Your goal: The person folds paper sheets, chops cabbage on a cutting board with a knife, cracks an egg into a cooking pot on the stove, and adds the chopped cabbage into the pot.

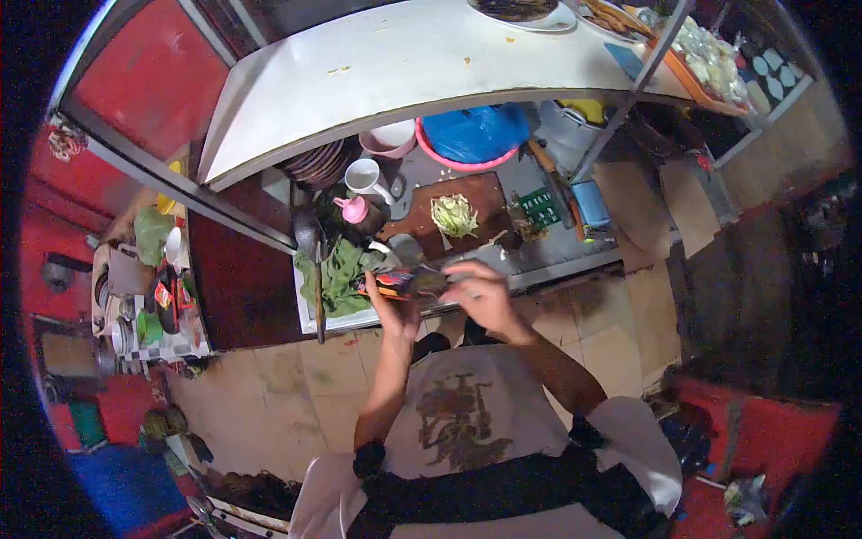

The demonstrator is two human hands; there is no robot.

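My left hand (395, 310) is wrapped round a dark packet with bright multicoloured print (391, 284), held over the counter's front edge. Just to its right, my right hand (483, 296) has its fingers bent towards a dark, blurred item (429, 284) between the hands; whether the fingers grip it is unclear. Beyond my hands, shredded pale green cabbage (454, 216) lies on a brown cutting board (489, 193). Green cloth or leaves (337, 280) lie left of the packet, with a long-handled ladle (318, 296) across them.
A white mug (365, 177), a pink cup (355, 210) and a pink basin with a blue bag (476, 135) stand behind. A green crate piece (540, 207) and a blue box (591, 207) lie right. The white shelf (404, 54) overhangs the counter.
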